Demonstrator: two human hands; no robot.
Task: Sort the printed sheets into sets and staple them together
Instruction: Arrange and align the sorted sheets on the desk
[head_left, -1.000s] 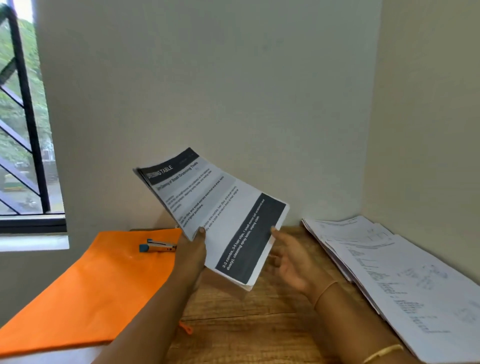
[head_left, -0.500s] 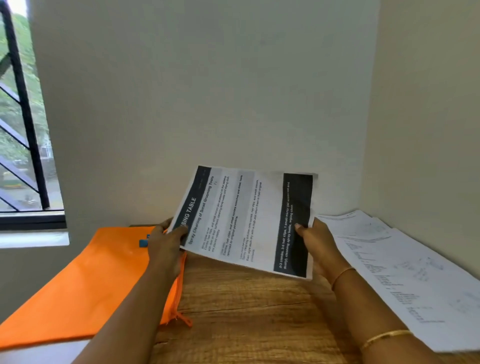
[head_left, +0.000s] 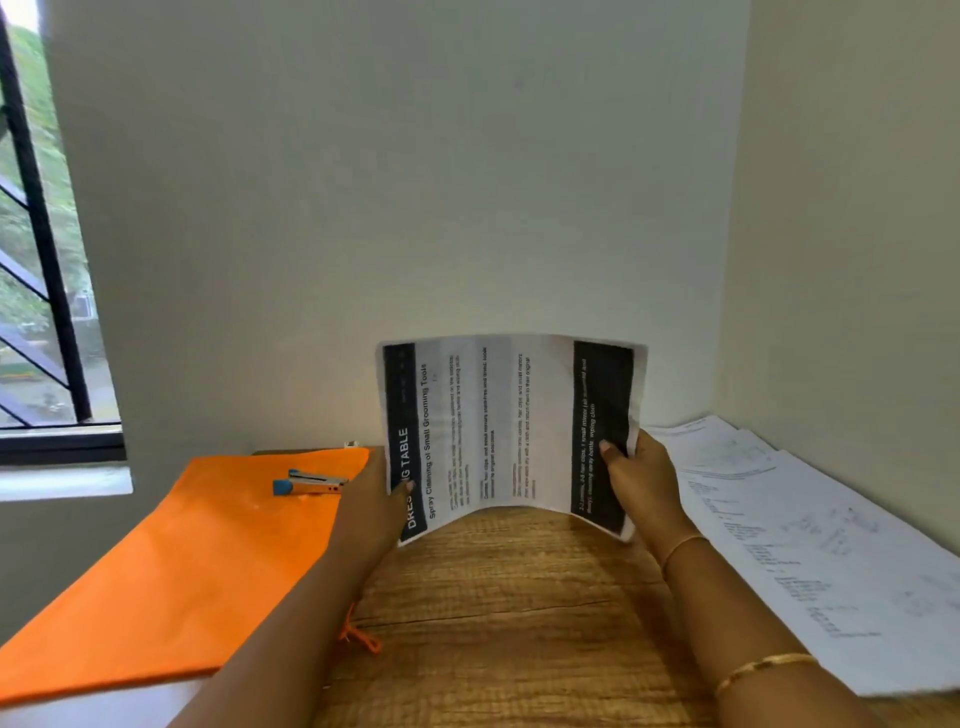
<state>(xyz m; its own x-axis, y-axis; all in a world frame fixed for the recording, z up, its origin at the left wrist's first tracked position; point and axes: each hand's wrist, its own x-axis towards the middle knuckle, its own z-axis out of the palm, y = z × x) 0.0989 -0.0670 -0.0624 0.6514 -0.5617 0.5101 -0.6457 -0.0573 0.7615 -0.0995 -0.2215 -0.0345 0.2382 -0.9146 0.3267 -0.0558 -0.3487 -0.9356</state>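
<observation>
Setting: a wood-grain tabletop (head_left: 519, 623) in the corner of two plain pale walls, with a black-framed window (head_left: 47, 312) at far left.

Grip: the left hand (head_left: 371, 499) and right hand (head_left: 641, 478) each pinched one short end of a thin set of white printed sheets with dark bands (head_left: 509, 426). The thumbs lay on the printed face; the other fingers were hidden behind.

Held item: the set stood on edge over the middle of the tabletop, facing the person, with its centre bowed away toward the wall. Whether its lower corners touched the wood could not be told. Its long axis ran left to right, hand to hand. The text ran sideways, and the heading band, the page's top, pointed left.

Left: a small blue-and-silver metal stapler (head_left: 309, 483) lay on a flat orange fabric pouch (head_left: 182, 561), just beside the left hand and well apart from the right. Its long axis ran roughly left to right, blue end away from the hand. Judgement: the heading edge faced the stapler, so the left hand was better placed to fetch it.

Right: a fanned spread of loose white printed sheets (head_left: 805, 545) lay along the right wall, near the right hand.
</observation>
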